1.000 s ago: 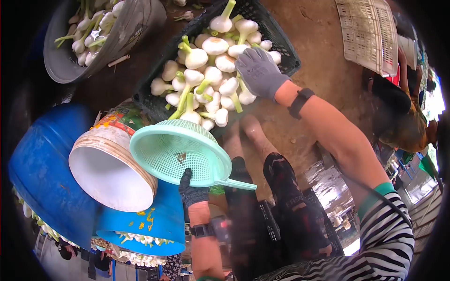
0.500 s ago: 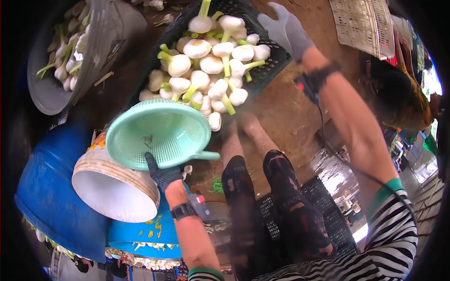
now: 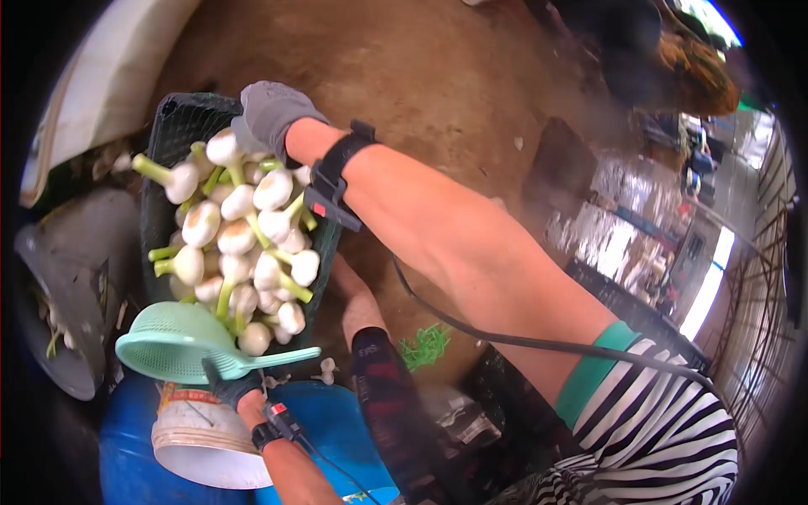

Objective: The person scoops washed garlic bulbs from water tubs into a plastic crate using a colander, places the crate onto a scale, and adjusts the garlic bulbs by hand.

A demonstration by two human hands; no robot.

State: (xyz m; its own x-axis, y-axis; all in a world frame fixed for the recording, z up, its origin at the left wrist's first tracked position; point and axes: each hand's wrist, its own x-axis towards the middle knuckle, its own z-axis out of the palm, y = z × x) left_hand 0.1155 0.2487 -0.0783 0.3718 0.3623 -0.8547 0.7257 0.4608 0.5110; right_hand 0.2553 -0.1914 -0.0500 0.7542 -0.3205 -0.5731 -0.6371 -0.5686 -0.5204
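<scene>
A dark plastic crate (image 3: 160,202) holds a heap of garlic bulbs (image 3: 236,237) with green stems. Gloved in grey, my right hand (image 3: 276,116) is at the crate's far right corner, fingers curled over the rim. My left hand (image 3: 231,385), in a dark glove, grips the edge of a mint green colander (image 3: 175,343) near its handle. The colander is tilted beside the near end of the crate, above a white bucket (image 3: 206,433).
Blue barrels (image 3: 130,442) stand at the bottom left, with a grey tub (image 3: 71,295) at the left edge. Green strands (image 3: 425,347) lie on the brown floor (image 3: 404,93). A black cable (image 3: 497,337) crosses below my right forearm.
My right hand has moved from over the bulbs to the crate's far corner and closed on it. The view has turned, and the crate and colander now appear further left and lower.
</scene>
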